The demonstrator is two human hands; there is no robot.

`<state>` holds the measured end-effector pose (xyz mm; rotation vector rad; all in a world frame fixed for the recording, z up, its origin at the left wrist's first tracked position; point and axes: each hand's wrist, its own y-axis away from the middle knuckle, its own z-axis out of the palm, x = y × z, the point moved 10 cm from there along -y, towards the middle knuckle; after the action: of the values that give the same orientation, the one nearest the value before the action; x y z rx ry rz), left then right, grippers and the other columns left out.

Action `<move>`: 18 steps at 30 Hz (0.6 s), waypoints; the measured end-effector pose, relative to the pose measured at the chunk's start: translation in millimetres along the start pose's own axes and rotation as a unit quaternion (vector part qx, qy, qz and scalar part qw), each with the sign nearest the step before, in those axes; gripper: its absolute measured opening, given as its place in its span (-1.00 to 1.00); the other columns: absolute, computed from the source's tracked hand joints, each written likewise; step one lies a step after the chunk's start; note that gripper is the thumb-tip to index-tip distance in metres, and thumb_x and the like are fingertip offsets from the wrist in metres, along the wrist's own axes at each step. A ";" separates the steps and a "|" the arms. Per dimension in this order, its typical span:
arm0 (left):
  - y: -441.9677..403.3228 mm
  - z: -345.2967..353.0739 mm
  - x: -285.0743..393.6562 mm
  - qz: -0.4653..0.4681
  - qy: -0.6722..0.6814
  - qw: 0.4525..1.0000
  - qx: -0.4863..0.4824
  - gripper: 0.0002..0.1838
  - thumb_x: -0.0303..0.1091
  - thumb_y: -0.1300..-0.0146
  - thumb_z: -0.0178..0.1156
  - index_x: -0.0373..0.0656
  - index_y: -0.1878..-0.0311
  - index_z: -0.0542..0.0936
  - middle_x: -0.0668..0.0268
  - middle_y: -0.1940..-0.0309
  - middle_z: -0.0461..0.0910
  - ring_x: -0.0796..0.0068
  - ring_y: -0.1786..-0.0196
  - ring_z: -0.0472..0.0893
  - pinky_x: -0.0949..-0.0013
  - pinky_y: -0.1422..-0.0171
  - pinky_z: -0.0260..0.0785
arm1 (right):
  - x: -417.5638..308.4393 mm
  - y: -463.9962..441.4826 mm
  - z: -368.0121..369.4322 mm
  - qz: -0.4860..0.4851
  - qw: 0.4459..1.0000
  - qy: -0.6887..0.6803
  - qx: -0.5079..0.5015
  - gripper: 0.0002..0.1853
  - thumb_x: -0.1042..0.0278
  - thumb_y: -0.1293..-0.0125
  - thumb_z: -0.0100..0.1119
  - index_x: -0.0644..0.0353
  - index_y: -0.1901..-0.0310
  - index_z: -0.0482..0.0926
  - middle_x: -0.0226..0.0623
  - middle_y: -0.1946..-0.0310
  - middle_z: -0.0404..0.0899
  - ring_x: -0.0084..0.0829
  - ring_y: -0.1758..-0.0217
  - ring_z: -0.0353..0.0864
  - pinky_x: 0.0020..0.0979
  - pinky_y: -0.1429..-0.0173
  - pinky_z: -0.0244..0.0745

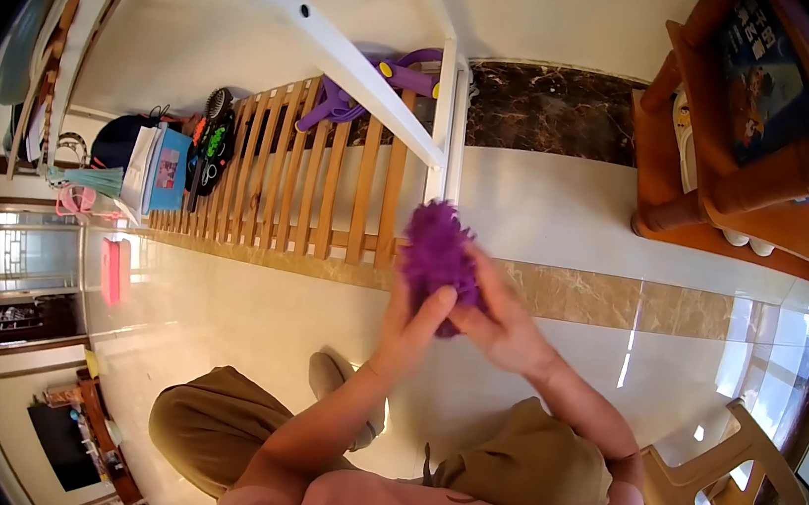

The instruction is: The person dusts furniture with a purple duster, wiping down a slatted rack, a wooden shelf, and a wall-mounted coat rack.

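A purple shaggy chenille cloth [437, 246] is held in front of me between both hands. My left hand [408, 328] grips its lower left side, thumb laid over the front. My right hand [504, 324] closes on its lower right side, fingers near the left thumb. Behind the cloth's top edge is the lower end of a white post [439, 172] of a slatted rack; whether cloth and post touch, I cannot tell.
Wooden slats [332, 184] run left from the post, bearing a purple plastic item [336, 105], a hairbrush [218, 104] and a blue box [169, 171]. At right stand a brown wooden shelf [668, 215] and a beige plastic chair [750, 461]. A pink object [113, 269] is on the left.
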<state>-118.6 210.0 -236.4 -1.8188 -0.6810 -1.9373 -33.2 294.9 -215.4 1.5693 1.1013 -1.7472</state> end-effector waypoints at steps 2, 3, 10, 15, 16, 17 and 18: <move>-3.8 -21.0 -11.9 -0.078 0.059 0.994 0.056 -0.51 -0.41 -0.43 0.10 -0.20 -0.39 0.32 0.17 -0.26 0.47 0.30 -0.29 0.49 0.24 -0.36 0.38 | 9.2 5.1 23.8 0.123 0.967 -0.213 -0.060 -0.25 0.51 -0.35 0.18 0.16 -0.52 0.08 -0.07 -0.36 0.29 -0.30 -0.39 0.37 -0.29 -0.34 0.43; -5.1 -43.0 -23.4 -0.088 0.130 0.983 0.094 -0.53 -0.43 -0.41 0.11 -0.20 -0.36 0.36 0.17 -0.22 0.50 0.27 -0.24 0.54 0.22 -0.34 0.42 | 10.0 4.0 24.2 0.123 0.967 -0.212 -0.064 -0.25 0.51 -0.35 0.18 0.16 -0.52 0.08 -0.07 -0.36 0.29 -0.30 -0.39 0.37 -0.29 -0.34 0.43; -87.0 -49.9 12.9 0.027 -0.094 0.989 0.114 -0.55 -0.33 -0.35 0.24 -0.27 -0.23 0.41 0.10 -0.07 0.58 0.18 -0.08 0.64 0.21 -0.14 0.54 | 66.9 20.9 -7.4 0.149 0.979 -0.086 0.105 -0.65 0.48 -0.41 0.15 0.18 -0.21 0.50 -0.25 -0.20 0.47 -0.48 -0.10 0.53 -0.44 -0.02 0.58; -120.9 -41.1 -40.3 0.046 -0.327 0.941 0.073 -0.39 -0.20 -0.17 0.38 -0.28 -0.21 0.41 0.00 0.01 0.56 -0.04 -0.06 0.59 0.05 -0.13 0.47 | 73.6 26.2 0.7 0.182 0.978 -0.031 0.100 -0.70 0.48 -0.43 0.13 0.20 -0.16 0.54 -0.32 0.16 0.67 -0.54 0.11 0.61 -0.50 0.08 0.54; -106.2 -44.2 -38.6 0.037 -0.329 0.941 0.069 -0.39 -0.20 -0.17 0.38 -0.28 -0.21 0.41 0.00 0.01 0.56 -0.04 -0.06 0.59 0.05 -0.13 0.47 | 75.9 31.2 2.9 0.191 0.976 -0.035 0.101 -0.70 0.48 -0.43 0.13 0.20 -0.16 0.54 -0.32 0.16 0.67 -0.54 0.11 0.61 -0.50 0.08 0.54; -88.3 -49.0 -39.9 0.002 -0.368 0.928 0.055 -0.39 -0.18 -0.15 0.40 -0.26 -0.20 0.41 0.00 -0.01 0.55 -0.03 -0.06 0.59 0.05 -0.12 0.47 | 82.9 32.8 3.4 0.204 0.972 -0.052 0.106 -0.72 0.48 -0.43 0.13 0.21 -0.14 0.55 -0.33 0.16 0.67 -0.55 0.12 0.60 -0.50 0.07 0.54; -71.4 -51.0 -37.1 -0.030 -0.407 0.912 0.039 -0.39 -0.17 -0.13 0.41 -0.25 -0.18 0.42 0.01 -0.03 0.54 -0.01 -0.07 0.59 0.05 -0.11 0.48 | 90.3 33.7 4.0 0.215 0.968 -0.068 0.113 -0.73 0.48 -0.44 0.12 0.21 -0.13 0.55 -0.33 0.17 0.67 -0.56 0.13 0.60 -0.50 0.05 0.54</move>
<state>-198.9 235.4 -280.9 -2.5622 -1.0389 -1.0822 -23.4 285.4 -310.9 1.6422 0.4600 -1.6866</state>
